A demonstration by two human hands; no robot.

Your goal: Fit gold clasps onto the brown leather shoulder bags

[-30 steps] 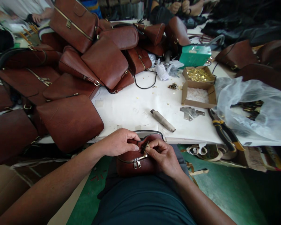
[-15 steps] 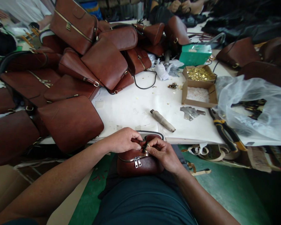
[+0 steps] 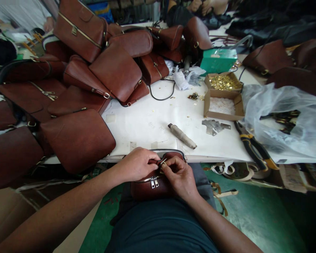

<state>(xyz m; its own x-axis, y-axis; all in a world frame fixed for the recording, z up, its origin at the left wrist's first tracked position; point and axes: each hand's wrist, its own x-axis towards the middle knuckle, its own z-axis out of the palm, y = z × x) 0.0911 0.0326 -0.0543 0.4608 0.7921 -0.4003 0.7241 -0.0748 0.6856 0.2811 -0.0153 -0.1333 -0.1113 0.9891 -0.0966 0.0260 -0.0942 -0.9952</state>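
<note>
A brown leather bag (image 3: 144, 190) rests on my lap against the table's front edge, its zipper with two silver pulls (image 3: 154, 182) facing me. My left hand (image 3: 138, 164) is closed on the bag's upper part, thumb and fingers pinching the leather near the opening. Close beside it, my right hand (image 3: 183, 177) pinches a small gold-coloured metal piece (image 3: 163, 162) over the top of the bag. Its exact kind is too small to make out, and my right fingers cover part of it.
Brown leather bags (image 3: 79, 137) are piled at the left. On the white table (image 3: 137, 126) lie a wrapped tool (image 3: 183, 136), metal plates (image 3: 215, 126) and pliers (image 3: 255, 147). Cardboard boxes (image 3: 223, 114) of small parts and a plastic bag (image 3: 287, 130) stand right. Other people sit across.
My right hand has turned further over the bag, covering more of its right side. The gold piece now points up and to the right. My left hand has shifted slightly downward.
</note>
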